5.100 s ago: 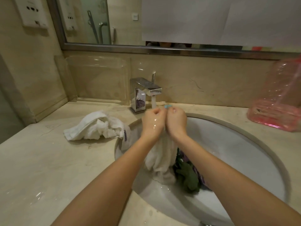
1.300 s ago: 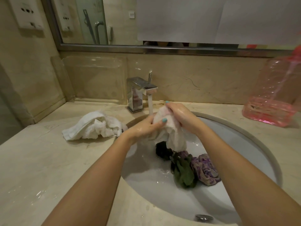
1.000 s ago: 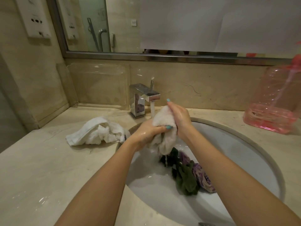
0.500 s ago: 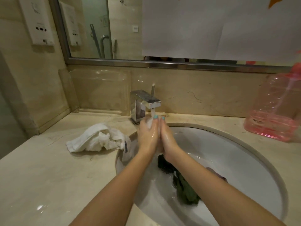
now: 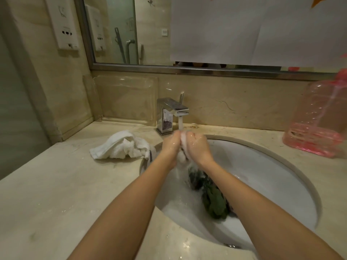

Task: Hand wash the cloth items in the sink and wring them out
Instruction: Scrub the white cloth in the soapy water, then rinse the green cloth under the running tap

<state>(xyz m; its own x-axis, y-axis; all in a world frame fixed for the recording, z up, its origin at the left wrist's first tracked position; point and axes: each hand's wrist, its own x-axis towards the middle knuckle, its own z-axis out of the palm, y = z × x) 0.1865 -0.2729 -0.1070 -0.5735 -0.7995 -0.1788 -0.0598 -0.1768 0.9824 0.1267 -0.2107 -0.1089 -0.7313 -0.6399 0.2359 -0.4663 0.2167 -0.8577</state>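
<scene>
My left hand (image 5: pixel 171 147) and right hand (image 5: pixel 197 147) are directly under the spout of the square chrome faucet (image 5: pixel 172 113), in its running stream of water (image 5: pixel 180 125). They are pressed close together, fingers curled in, gripping a small wet white cloth (image 5: pixel 181 156) bunched between them; little of it shows.

Below the faucet, in the white oval sink basin (image 5: pixel 272 175), a crumpled dark green cloth (image 5: pixel 216 203) lies partly covered by my right forearm. A darker cloth (image 5: pixel 195 177) nearer the faucet is blurred by splashing water.

Left of the faucet, a crumpled white towel (image 5: pixel 120 145) rests on the beige marble counter (image 5: pixel 56 194), its edge reaching the basin rim. Far right of the faucet stands a pink translucent plastic jug (image 5: pixel 317 124). Behind the faucet, a mirror (image 5: pixel 116 25) is largely masked by white paper sheets (image 5: pixel 244 29).
</scene>
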